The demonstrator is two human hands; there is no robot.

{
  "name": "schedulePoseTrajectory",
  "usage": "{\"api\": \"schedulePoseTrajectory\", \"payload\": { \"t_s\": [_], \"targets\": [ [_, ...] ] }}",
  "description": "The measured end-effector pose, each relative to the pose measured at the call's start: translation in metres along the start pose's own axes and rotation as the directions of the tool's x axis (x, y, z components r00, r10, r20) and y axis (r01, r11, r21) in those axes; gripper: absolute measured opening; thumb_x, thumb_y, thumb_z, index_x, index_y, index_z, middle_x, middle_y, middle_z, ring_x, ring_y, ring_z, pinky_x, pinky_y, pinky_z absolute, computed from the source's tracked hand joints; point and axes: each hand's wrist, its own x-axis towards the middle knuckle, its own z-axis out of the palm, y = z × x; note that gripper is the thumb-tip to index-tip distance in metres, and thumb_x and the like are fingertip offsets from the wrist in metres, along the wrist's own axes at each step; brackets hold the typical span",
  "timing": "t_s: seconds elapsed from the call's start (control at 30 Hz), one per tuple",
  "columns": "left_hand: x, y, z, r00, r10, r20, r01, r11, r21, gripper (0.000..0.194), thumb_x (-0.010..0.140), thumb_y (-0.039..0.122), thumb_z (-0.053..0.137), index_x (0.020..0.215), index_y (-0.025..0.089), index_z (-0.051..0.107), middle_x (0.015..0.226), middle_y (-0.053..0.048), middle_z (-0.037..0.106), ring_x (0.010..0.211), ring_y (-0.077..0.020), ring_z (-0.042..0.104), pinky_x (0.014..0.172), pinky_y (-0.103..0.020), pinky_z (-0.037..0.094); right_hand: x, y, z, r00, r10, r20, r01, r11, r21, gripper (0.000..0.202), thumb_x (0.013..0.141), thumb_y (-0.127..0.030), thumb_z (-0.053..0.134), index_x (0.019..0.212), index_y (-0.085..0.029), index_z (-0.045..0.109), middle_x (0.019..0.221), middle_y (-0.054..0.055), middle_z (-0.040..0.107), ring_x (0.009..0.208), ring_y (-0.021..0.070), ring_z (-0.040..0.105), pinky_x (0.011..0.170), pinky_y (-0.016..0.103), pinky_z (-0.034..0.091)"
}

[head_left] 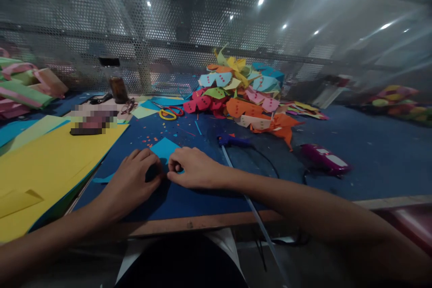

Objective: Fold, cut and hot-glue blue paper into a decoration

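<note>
On the blue tabletop [270, 155] lies a piece of light blue paper [164, 147], its lower part hidden by my hands. My left hand [140, 173] rests over its left side, with the fingers curled and the thumb toward my right hand. My right hand [189, 167] is at its right side, fingers bent in and closed at the paper's edge. The fingertips of both hands nearly meet. Another light blue strip [104, 179] shows beside my left wrist.
Yellow sheets [64, 157] cover the left side. Behind are scissors [168, 113], a jar [117, 83] and a pile of folded coloured papers [236, 94]. A blue glue gun [234, 141] with a cable and a purple device [326, 159] lie right of my hands.
</note>
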Motion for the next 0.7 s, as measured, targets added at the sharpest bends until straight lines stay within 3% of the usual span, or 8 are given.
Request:
{"api": "schedulePoseTrajectory", "payload": {
  "t_s": [0.3,0.7],
  "targets": [
    [0.000,-0.001,0.002,1.000,0.009,-0.005,-0.009,0.999,0.034,0.007,0.088,0.027,0.056,0.083,0.023,0.059,0.094,-0.006,0.064,0.092,-0.0286,0.053,0.081,-0.043,0.041,-0.001,-0.006,0.002,0.998,0.066,-0.017,-0.066,0.998,-0.002,0.009,0.080,-0.028,0.063,0.082,-0.019,0.065,0.090,0.003,0.068,0.085,0.0191,0.057,0.075,0.032,0.036],
    [-0.002,-0.002,0.003,1.000,0.005,-0.016,-0.005,1.000,0.019,0.007,0.088,0.028,0.055,0.085,0.024,0.060,0.095,-0.005,0.064,0.093,-0.0280,0.054,0.084,-0.044,0.041,-0.016,0.009,-0.007,0.997,0.074,0.003,-0.074,0.997,0.023,0.010,0.080,-0.024,0.063,0.088,-0.019,0.066,0.094,0.003,0.067,0.091,0.0193,0.058,0.080,0.032,0.037]
  ]
}}
